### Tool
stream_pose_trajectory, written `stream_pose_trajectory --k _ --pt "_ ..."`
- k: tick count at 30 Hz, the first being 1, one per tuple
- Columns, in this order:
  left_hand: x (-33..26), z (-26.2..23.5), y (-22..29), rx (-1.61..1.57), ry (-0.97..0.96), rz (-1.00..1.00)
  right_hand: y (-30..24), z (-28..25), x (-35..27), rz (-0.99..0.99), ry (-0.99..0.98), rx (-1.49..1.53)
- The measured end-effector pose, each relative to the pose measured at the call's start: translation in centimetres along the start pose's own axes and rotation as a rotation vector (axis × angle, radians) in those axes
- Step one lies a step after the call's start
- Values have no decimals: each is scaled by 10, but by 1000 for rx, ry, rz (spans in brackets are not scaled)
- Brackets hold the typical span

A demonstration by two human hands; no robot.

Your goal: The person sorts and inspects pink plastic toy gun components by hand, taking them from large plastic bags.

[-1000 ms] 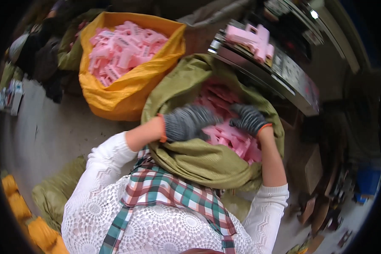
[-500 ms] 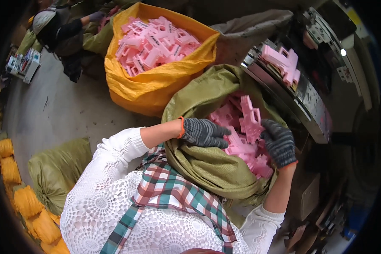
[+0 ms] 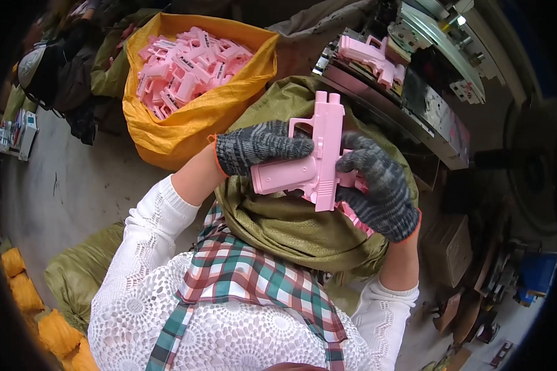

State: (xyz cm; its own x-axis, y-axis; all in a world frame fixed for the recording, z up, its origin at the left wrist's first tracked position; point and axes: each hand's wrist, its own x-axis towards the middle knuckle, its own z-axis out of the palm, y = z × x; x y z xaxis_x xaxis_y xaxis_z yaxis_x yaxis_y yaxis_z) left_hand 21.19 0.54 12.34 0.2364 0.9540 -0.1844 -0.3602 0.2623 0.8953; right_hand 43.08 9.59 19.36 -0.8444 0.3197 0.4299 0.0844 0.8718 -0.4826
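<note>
A pink plastic toy pistol [image 3: 328,142] is held up over the open olive-green sack [image 3: 266,222], its barrel end pointing away from me. My left hand [image 3: 263,148], in a dark grey striped knit glove, grips it around the trigger guard and handle. My right hand [image 3: 380,185], gloved alike, curls its fingers and thumb at the pistol's right side. Pink plastic shows between those fingers; I cannot tell whether it belongs to this pistol or another. Below the right hand, more pink toy pistols [image 3: 356,219] partly show inside the sack.
An orange-yellow sack [image 3: 148,139] full of printed pink toy pistols [image 3: 189,68] stands far left. At the right is a machine [image 3: 414,117] with one pink toy pistol [image 3: 374,59] on it. Another person [image 3: 62,68] is at far left. A green sack [image 3: 83,260] lies near left.
Both hands have come up from inside the green sack, and a pink toy pistol is now raised in front of me. The view has shifted slightly.
</note>
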Motion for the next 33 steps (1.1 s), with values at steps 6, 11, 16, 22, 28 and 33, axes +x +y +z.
stream_pose_trajectory --k 6,11,16,22,28,33 --pt "41 -24 17 462 411 673 21 -32 -21 291 266 88" --pt "110 -25 50 1350 743 1096 36 -38 -40 401 196 220" --pt "150 5 119 1808 243 92 39 -34 -46 448 273 277" --pt "109 -12 68 1908 596 734 61 -37 -23 395 398 372" --pt "-12 -112 19 1869 1112 838 121 -40 31 247 214 -37" --pt "-104 -203 -23 1762 1570 416 154 -53 55 181 147 -292"
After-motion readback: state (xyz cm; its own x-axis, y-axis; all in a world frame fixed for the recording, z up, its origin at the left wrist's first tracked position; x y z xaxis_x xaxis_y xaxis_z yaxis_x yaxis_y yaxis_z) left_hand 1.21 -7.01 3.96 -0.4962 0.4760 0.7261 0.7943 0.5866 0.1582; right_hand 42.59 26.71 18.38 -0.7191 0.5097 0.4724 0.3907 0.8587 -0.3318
